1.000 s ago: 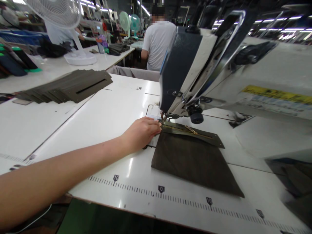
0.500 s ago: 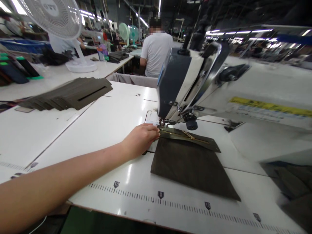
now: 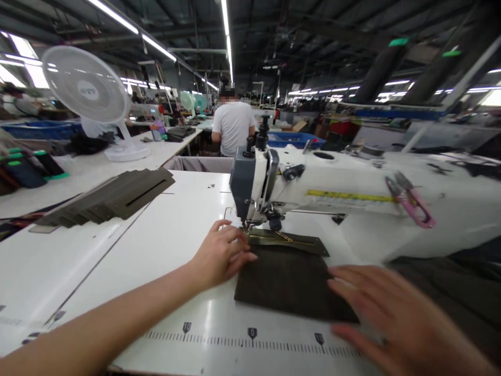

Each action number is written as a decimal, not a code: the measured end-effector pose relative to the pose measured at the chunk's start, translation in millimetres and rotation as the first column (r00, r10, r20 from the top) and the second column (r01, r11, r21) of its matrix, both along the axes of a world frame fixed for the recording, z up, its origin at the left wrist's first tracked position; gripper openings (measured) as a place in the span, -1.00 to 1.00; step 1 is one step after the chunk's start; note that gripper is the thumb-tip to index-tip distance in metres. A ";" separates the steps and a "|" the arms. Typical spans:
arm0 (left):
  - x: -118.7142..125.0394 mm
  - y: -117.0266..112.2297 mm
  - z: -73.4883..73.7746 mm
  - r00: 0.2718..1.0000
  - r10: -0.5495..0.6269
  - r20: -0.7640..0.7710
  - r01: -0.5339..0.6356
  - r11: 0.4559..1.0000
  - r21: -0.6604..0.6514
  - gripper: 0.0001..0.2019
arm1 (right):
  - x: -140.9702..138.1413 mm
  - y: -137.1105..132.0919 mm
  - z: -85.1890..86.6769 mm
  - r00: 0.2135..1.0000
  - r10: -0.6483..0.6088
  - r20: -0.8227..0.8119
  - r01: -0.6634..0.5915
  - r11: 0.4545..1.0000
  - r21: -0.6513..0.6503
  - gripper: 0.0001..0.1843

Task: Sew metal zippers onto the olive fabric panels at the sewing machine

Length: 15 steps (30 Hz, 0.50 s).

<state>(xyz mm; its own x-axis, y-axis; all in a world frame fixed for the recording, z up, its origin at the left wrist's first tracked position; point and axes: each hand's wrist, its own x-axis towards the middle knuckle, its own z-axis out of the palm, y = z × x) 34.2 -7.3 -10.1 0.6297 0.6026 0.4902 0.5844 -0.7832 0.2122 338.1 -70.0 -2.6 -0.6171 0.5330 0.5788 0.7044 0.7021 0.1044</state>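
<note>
A dark brown-grey fabric panel (image 3: 287, 282) lies on the white sewing table below the needle area of a sewing machine (image 3: 254, 183). Along its far edge runs an olive strip (image 3: 313, 248) with a zipper and a gold-coloured zipper pull (image 3: 284, 236); its left end is at the presser foot. My left hand (image 3: 221, 253) is at the panel's left edge beside the foot, fingers loosely bent and apart, thumb over the fabric. From the right comes my right hand (image 3: 395, 313), blurred, its fingers stretched out and thumb spread, at the panel's right edge.
A fanned stack of slotted fabric pieces (image 3: 113, 196) lies on the left. Pink-handled snips (image 3: 415, 206) rest against the machine arm. A white fan (image 3: 127, 149) and thread cones (image 3: 31, 169) stand at back left. Dark fabric (image 3: 457, 292) is on the right. A person (image 3: 234, 125) sits ahead.
My right hand has come into view from the right, up to the panel. My left hand's fingers have loosened and spread at the strip's end. The view has tilted up and swung right.
</note>
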 end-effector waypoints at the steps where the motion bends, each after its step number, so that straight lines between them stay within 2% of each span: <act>1: 6.1 -7.7 3.8 0.997 -0.071 -0.009 0.071 0.997 -0.026 -0.69 | -19.2 1.0 -8.8 0.998 0.019 0.056 -0.019 1.000 -0.007 -0.66; 3: 20.3 -22.8 7.0 0.972 -0.227 -0.057 0.220 0.970 -0.107 -0.41 | -51.2 6.2 -24.2 0.998 -0.009 0.069 0.010 1.000 -0.026 -0.70; 4: 27.3 -28.7 6.1 0.960 -0.266 -0.087 0.251 0.956 -0.149 -0.32 | -61.2 9.7 -28.7 0.999 -0.026 0.032 0.027 0.999 -0.041 -0.70; 5: 33.5 -32.7 4.0 0.953 -0.281 -0.115 0.258 0.949 -0.182 -0.32 | -66.2 12.6 -30.2 0.999 -0.045 -0.007 0.045 0.997 -0.056 -0.71; 7: 41.7 -34.3 -1.9 0.959 -0.254 -0.127 0.218 0.946 -0.240 -0.54 | -63.1 13.2 -25.5 0.995 -0.065 -0.081 0.059 0.995 -0.082 -0.73; 9: 43.8 -29.3 -6.2 0.982 -0.186 -0.039 0.164 0.931 -0.325 -0.69 | -50.4 4.1 -16.3 0.977 -0.111 -0.180 0.092 0.989 -0.112 -0.75; 10: 43.0 -25.8 -6.9 0.990 -0.134 0.037 0.138 0.914 -0.382 -0.71 | -44.3 -3.2 -12.5 0.958 -0.152 -0.245 0.113 0.980 -0.164 -0.72; 11: 41.4 -22.4 -6.6 0.990 -0.067 0.123 0.115 0.889 -0.442 -0.74 | -40.5 -11.2 -10.1 0.928 -0.211 -0.308 0.127 0.954 -0.272 -0.67; 12: 39.4 -19.5 -5.5 0.979 0.010 0.206 0.097 0.860 -0.501 -0.77 | -40.1 -18.9 -9.3 0.888 -0.286 -0.360 0.111 0.893 -0.436 -0.61; 13: 37.6 -17.5 -4.0 0.957 0.088 0.277 0.085 0.826 -0.557 -0.80 | -44.0 -25.1 -9.8 0.846 -0.371 -0.383 0.042 0.762 -0.646 -0.56; 14: 36.1 -16.5 -2.6 0.927 0.162 0.337 0.085 0.787 -0.611 -0.78 | -52.4 -29.0 -11.1 0.799 -0.465 -0.381 -0.078 0.549 -0.832 -0.53; 15: 35.2 -16.5 -1.6 0.892 0.224 0.392 0.109 0.736 -0.668 -0.72 | -64.8 -30.1 -12.5 0.751 -0.547 -0.370 -0.249 0.285 -0.926 -0.51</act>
